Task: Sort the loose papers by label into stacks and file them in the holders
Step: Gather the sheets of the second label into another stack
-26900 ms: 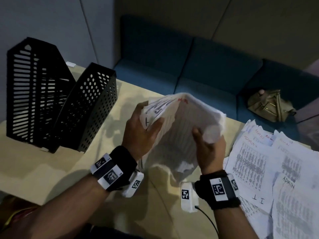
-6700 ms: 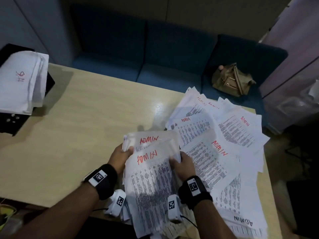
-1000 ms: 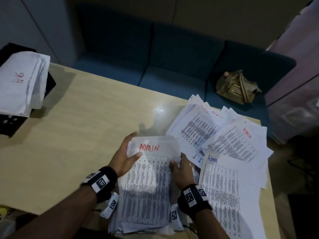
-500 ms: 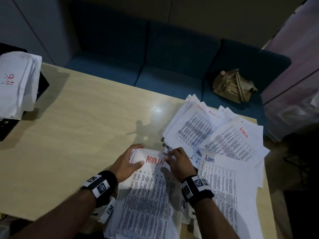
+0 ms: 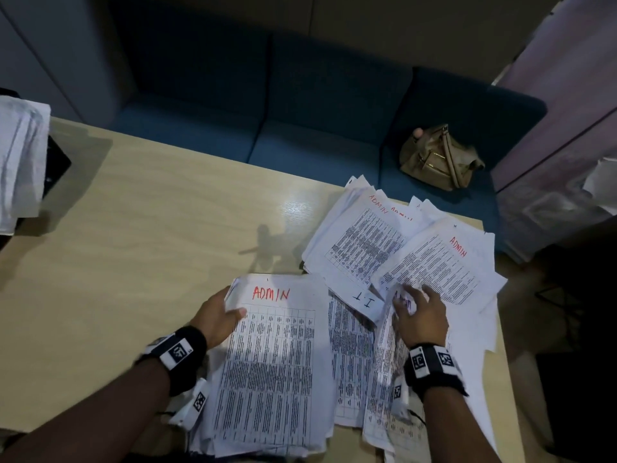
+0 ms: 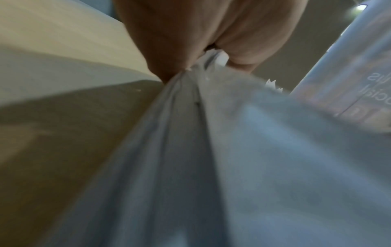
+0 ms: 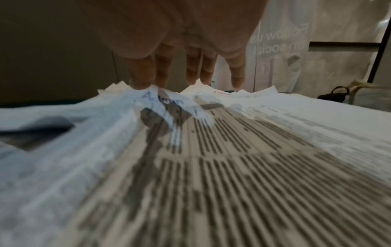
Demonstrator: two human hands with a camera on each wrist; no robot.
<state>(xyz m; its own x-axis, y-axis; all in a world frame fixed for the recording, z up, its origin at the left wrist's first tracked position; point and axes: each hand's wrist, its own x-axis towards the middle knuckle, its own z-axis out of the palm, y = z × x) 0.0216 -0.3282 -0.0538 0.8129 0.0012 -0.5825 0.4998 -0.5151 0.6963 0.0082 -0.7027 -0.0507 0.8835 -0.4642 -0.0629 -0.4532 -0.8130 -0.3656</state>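
My left hand (image 5: 230,310) grips the left edge of a thick stack of printed sheets (image 5: 273,369) topped by one marked ADMIN in red, thumb on top; in the left wrist view the stack (image 6: 232,150) sits between thumb and fingers. My right hand (image 5: 405,297) is to the right of it, over a sheet marked Admin in blue (image 7: 222,150). Thumb and forefinger (image 7: 140,80) pinch its bunched top edge. A sheet marked I.T (image 5: 365,300) lies between the hands. Loose ADMIN sheets (image 5: 440,262) fan out beyond.
At the far left a black holder (image 5: 56,162) carries a filed bundle of papers (image 5: 20,162). A tan bag (image 5: 437,158) lies on the blue sofa behind the table. The loose pile reaches the table's right edge (image 5: 504,329). Bare tabletop (image 5: 150,245) lies between holder and papers.
The ADMIN stack has been laid flat on the table with my left hand still at its edge. My right hand left the stack and moved right onto the blue Admin sheet.
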